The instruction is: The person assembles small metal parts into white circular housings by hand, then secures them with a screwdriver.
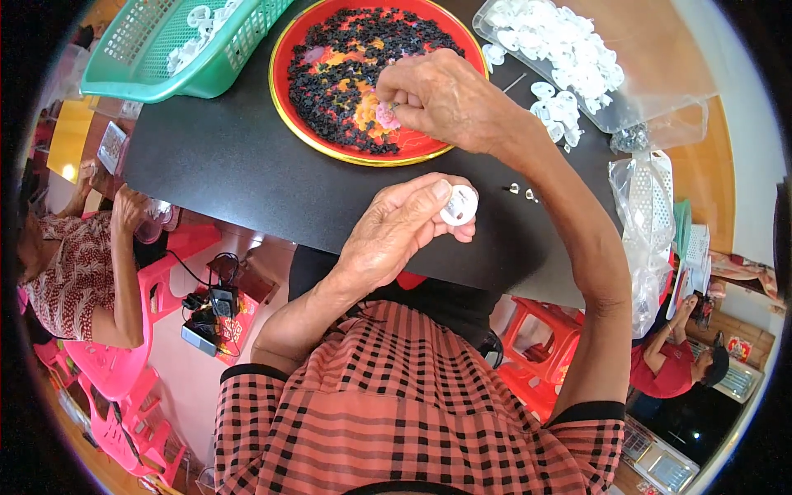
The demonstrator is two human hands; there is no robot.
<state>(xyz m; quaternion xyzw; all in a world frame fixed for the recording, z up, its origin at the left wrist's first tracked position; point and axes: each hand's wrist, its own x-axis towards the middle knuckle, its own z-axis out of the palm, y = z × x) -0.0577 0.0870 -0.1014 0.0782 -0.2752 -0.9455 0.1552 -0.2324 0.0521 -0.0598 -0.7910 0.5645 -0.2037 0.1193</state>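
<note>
Above the table's front edge, my left hand point(392, 223) grips a small round white plastic disc point(459, 206) between thumb and fingers, its flat face turned up. My right hand point(450, 99) hangs over a round red tray point(278, 92) with a gold rim and a printed flower pattern. The fingers are pinched together; what they hold, if anything, is too small or hidden to name. Many tiny black parts point(326, 124) lie spread over the tray, with a barer patch just under my right fingers. Two small clear-and-dark pieces point(521, 192) rest on the table right of the disc.
A green basket point(157, 87) with white parts stands at far left. Far right, a clear bin point(606, 120) holds many white parts point(561, 49); more white pieces point(557, 114) lie beside it near a thin rod point(515, 82). Other people sit left and right.
</note>
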